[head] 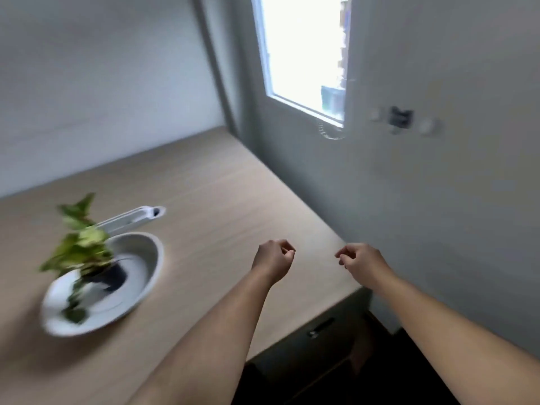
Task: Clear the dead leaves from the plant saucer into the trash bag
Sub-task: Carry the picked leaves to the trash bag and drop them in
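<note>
A white saucer (pixel 146 258) sits on the left of the wooden table (pixel 222 188). In it stands a small dark pot (pixel 112 277) with a green leafy plant (pixel 79 244). A few dark green leaves (pixel 74 312) lie at the saucer's near rim. The picture is blurred. My left hand (pixel 273 260) hovers over the table to the right of the saucer, fingers curled loosely with nothing visible in them. My right hand (pixel 359 260) hangs near the table's right edge, fingers curled the same way. No trash bag is in view.
A white tube-like object (pixel 131 219) lies behind the saucer. A grey wall with a bright window (pixel 304 54) and a switch plate (pixel 401 118) runs along the table's right side. Dark floor and a dark cabinet front (pixel 318 331) lie below the table's near edge.
</note>
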The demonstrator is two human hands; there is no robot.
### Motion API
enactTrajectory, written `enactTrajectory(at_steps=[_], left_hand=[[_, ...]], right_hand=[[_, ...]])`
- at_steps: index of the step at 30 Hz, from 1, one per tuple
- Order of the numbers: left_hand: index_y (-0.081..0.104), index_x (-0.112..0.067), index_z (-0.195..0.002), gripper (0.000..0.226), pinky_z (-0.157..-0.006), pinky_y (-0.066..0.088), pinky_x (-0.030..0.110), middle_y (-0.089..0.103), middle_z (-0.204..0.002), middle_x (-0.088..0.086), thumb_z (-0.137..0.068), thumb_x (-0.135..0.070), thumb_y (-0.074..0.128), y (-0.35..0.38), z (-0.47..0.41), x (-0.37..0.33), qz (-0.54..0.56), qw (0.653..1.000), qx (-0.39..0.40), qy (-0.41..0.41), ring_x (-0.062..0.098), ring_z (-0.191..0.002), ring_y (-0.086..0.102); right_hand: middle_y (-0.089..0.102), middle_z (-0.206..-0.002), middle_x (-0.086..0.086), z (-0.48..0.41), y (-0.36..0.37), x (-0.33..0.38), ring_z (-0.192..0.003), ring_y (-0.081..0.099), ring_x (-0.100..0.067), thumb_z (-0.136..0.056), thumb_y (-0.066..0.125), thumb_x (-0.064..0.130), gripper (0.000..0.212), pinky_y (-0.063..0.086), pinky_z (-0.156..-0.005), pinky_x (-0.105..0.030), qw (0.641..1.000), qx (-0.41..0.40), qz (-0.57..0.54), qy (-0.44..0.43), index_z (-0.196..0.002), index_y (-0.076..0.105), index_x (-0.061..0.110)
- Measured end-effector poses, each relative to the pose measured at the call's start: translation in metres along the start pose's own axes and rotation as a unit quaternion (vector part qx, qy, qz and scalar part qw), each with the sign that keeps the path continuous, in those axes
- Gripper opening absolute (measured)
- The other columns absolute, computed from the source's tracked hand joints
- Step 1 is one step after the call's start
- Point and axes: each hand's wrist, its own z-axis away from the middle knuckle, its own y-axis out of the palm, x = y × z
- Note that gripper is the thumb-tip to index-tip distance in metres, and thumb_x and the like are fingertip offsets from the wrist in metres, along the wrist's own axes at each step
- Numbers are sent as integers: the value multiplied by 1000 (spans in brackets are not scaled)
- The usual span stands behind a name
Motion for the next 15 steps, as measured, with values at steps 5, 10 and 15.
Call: enactTrajectory(at_steps=[5, 10, 15], left_hand=[[71, -16, -93, 19, -75, 46, 23, 72, -100, 6, -86, -19, 54, -105, 39, 128, 31, 988, -108, -109, 22, -92, 64], [70, -20, -93, 22, -77, 48, 25, 68, -93, 4, -84, -15, 50, -192, 68, 242, 38, 977, -135, -162, 21, -87, 61], [52, -21, -126, 43, -103, 43, 32, 49, -135, 8, -83, -16, 53, -262, 76, 347, -111, 977, -37, -176, 26, -123, 49]], right_hand=[[70, -81, -3, 4, 104, 112, -67, 57, -17, -87, 52, 8, 21, 43, -55, -22, 988, 103, 37, -112, -87, 72, 15], [71, -77, -2, 20, 216, 207, -76, 65, -21, -85, 56, 9, 20, 45, -57, -19, 965, 168, 80, -185, -82, 73, 19], [74, -102, -3, 36, 310, 274, -98, 66, -23, -84, 58, 17, 21, 49, -81, -27, 928, 201, 166, -267, -99, 73, 20]])
